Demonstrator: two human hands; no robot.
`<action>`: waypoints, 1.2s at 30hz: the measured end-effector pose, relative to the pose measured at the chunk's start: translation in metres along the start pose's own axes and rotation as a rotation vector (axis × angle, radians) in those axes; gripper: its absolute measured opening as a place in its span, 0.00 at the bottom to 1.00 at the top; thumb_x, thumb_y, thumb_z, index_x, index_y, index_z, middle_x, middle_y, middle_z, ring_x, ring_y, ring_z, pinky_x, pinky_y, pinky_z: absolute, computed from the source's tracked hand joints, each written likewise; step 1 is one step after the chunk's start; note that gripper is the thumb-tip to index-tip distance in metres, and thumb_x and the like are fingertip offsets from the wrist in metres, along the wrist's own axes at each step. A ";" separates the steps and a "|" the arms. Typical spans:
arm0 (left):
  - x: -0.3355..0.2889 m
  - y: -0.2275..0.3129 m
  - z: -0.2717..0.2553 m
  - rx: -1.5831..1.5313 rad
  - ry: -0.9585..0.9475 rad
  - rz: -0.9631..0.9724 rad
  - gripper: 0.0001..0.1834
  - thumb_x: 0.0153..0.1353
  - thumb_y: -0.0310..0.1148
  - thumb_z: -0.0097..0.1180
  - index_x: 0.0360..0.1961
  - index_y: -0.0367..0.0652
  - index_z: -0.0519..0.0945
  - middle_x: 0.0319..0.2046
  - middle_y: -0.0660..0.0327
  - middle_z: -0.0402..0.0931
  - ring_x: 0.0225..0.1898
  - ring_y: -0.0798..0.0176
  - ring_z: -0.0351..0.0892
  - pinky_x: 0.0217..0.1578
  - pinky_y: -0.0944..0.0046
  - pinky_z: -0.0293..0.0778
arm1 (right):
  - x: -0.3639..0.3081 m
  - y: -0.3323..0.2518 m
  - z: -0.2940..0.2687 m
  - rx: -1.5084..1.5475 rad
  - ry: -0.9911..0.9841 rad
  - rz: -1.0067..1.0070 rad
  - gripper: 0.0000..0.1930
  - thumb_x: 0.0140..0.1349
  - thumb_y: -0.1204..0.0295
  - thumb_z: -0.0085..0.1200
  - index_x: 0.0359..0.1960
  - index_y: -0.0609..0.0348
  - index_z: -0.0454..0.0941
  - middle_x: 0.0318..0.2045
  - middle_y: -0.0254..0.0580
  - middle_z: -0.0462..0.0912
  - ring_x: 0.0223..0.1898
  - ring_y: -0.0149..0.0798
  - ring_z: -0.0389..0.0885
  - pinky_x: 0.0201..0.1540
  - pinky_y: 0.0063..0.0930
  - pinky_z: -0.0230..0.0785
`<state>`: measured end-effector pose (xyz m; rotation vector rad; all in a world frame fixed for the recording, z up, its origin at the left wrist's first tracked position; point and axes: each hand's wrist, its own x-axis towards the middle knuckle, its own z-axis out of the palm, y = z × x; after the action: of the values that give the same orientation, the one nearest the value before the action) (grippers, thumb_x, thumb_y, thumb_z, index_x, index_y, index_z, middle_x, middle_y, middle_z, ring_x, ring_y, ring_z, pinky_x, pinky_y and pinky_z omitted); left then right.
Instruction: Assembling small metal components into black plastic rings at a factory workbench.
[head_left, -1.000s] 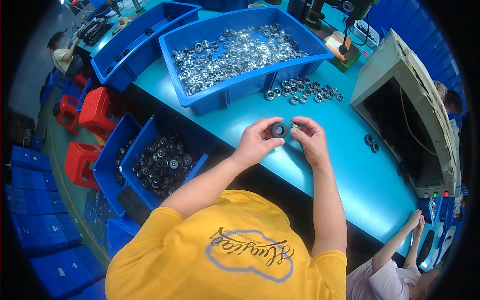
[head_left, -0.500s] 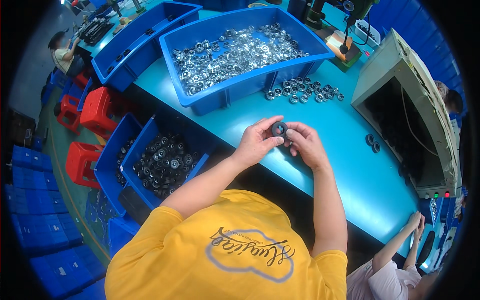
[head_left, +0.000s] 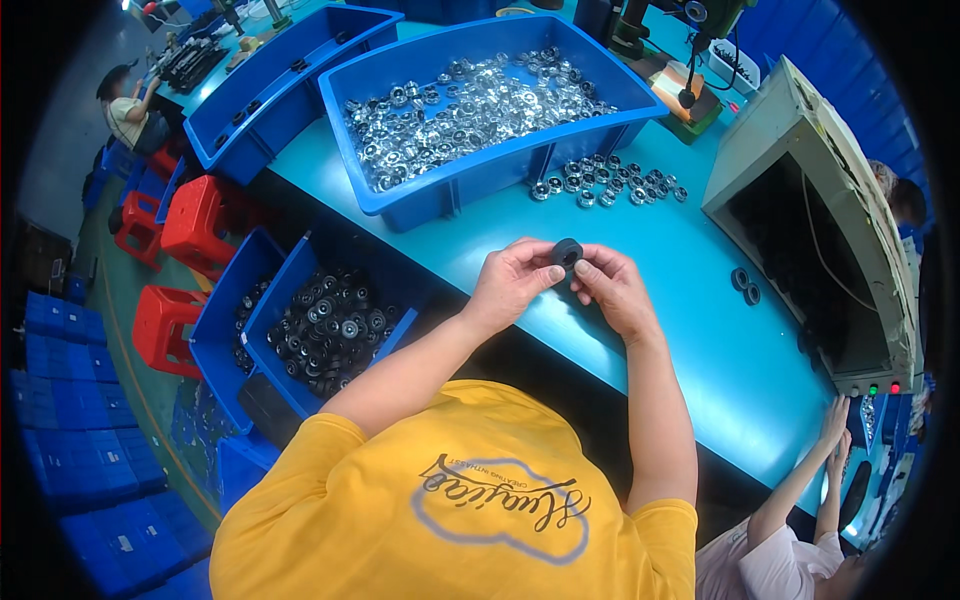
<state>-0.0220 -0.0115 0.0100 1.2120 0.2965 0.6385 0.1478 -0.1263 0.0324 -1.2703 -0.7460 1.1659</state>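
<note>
A small black ring [head_left: 567, 252], like a rubber tyre with a hole through its middle, is held above the turquoise table [head_left: 470, 250]. My left hand [head_left: 512, 284] pinches it from the left, thumb against its lower edge. From the other side my right hand [head_left: 614, 288] grips it between thumb and fingers. The ring stands tilted, its hole partly turned aside. Beyond my hands, several shiny metal hubs [head_left: 608, 182] lie loose on the table. Behind them a large blue bin [head_left: 400, 205] holds many more.
Two black rings [head_left: 745, 286] lie on the right, before a beige machine housing [head_left: 740, 160] with a dark opening. Blue crates of black wheels [head_left: 335, 325] stand at lower left, near red stools [head_left: 165, 328]. A co-worker's arms [head_left: 800, 480] reach in at lower right.
The black ring has turned between my fingers, from facing up with an open hole to a more edge-on tilt. At lower right the co-worker's hands have moved up toward the machine.
</note>
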 end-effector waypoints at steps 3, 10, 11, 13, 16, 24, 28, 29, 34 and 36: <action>-0.001 0.001 0.001 0.003 0.020 0.011 0.13 0.66 0.27 0.68 0.50 0.35 0.85 0.46 0.62 0.79 0.50 0.66 0.81 0.55 0.63 0.77 | 0.000 0.001 0.002 -0.024 0.039 -0.007 0.15 0.70 0.66 0.63 0.51 0.65 0.83 0.33 0.34 0.84 0.31 0.25 0.79 0.31 0.19 0.71; 0.000 -0.002 0.000 0.294 0.074 0.016 0.09 0.63 0.29 0.71 0.42 0.37 0.87 0.41 0.64 0.77 0.43 0.69 0.80 0.49 0.66 0.78 | 0.000 0.003 0.001 -0.098 0.098 -0.020 0.13 0.68 0.66 0.66 0.47 0.62 0.86 0.31 0.33 0.83 0.28 0.24 0.77 0.27 0.18 0.68; -0.001 -0.003 0.001 0.329 0.080 0.009 0.09 0.63 0.29 0.71 0.41 0.37 0.87 0.40 0.64 0.77 0.42 0.69 0.79 0.48 0.67 0.78 | -0.002 0.002 0.003 -0.098 0.084 -0.019 0.12 0.68 0.66 0.66 0.46 0.62 0.86 0.31 0.32 0.82 0.27 0.24 0.77 0.26 0.18 0.68; -0.001 -0.005 0.003 0.337 0.068 0.010 0.08 0.64 0.29 0.70 0.41 0.36 0.87 0.40 0.64 0.77 0.41 0.69 0.80 0.45 0.67 0.78 | -0.003 0.000 0.003 -0.113 0.079 -0.039 0.11 0.67 0.67 0.67 0.43 0.61 0.87 0.31 0.32 0.81 0.27 0.24 0.76 0.26 0.18 0.67; 0.000 -0.007 0.002 0.307 0.026 0.049 0.08 0.66 0.30 0.68 0.41 0.35 0.87 0.39 0.63 0.77 0.39 0.69 0.80 0.42 0.67 0.79 | -0.002 -0.001 0.000 -0.107 0.099 -0.063 0.09 0.66 0.67 0.68 0.38 0.61 0.88 0.30 0.31 0.78 0.25 0.24 0.74 0.24 0.19 0.64; 0.004 0.000 -0.003 0.202 0.018 -0.082 0.10 0.68 0.32 0.67 0.40 0.34 0.87 0.37 0.62 0.79 0.36 0.68 0.81 0.39 0.67 0.79 | -0.002 0.005 0.001 -0.001 0.038 -0.004 0.09 0.66 0.66 0.69 0.36 0.56 0.82 0.25 0.26 0.76 0.23 0.22 0.70 0.24 0.17 0.61; 0.006 0.000 -0.006 0.080 -0.006 -0.116 0.09 0.66 0.32 0.69 0.39 0.34 0.88 0.36 0.63 0.80 0.36 0.69 0.80 0.37 0.67 0.79 | -0.001 0.006 0.001 0.050 0.013 0.006 0.09 0.66 0.66 0.68 0.36 0.55 0.81 0.25 0.26 0.76 0.22 0.22 0.69 0.23 0.17 0.61; 0.007 0.000 -0.007 0.054 -0.011 -0.124 0.09 0.66 0.32 0.69 0.39 0.35 0.88 0.36 0.63 0.81 0.36 0.69 0.80 0.37 0.67 0.79 | 0.000 0.006 0.001 0.062 0.009 0.007 0.09 0.66 0.66 0.68 0.36 0.55 0.81 0.25 0.26 0.76 0.22 0.22 0.69 0.23 0.17 0.60; 0.008 0.003 -0.005 0.034 -0.009 -0.152 0.09 0.65 0.32 0.70 0.39 0.35 0.88 0.35 0.64 0.81 0.35 0.70 0.80 0.36 0.67 0.78 | 0.001 0.009 -0.004 0.137 -0.028 0.038 0.10 0.66 0.65 0.68 0.36 0.55 0.81 0.25 0.26 0.76 0.22 0.23 0.69 0.23 0.17 0.60; 0.008 0.006 -0.002 0.063 -0.001 -0.166 0.09 0.66 0.32 0.69 0.39 0.35 0.87 0.36 0.64 0.81 0.35 0.70 0.79 0.36 0.67 0.78 | 0.002 0.010 -0.005 0.155 -0.041 0.037 0.10 0.67 0.64 0.68 0.37 0.55 0.81 0.25 0.26 0.77 0.22 0.23 0.70 0.23 0.17 0.60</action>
<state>-0.0184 -0.0041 0.0158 1.2334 0.4140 0.4878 0.1510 -0.1274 0.0217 -1.1384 -0.6506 1.2586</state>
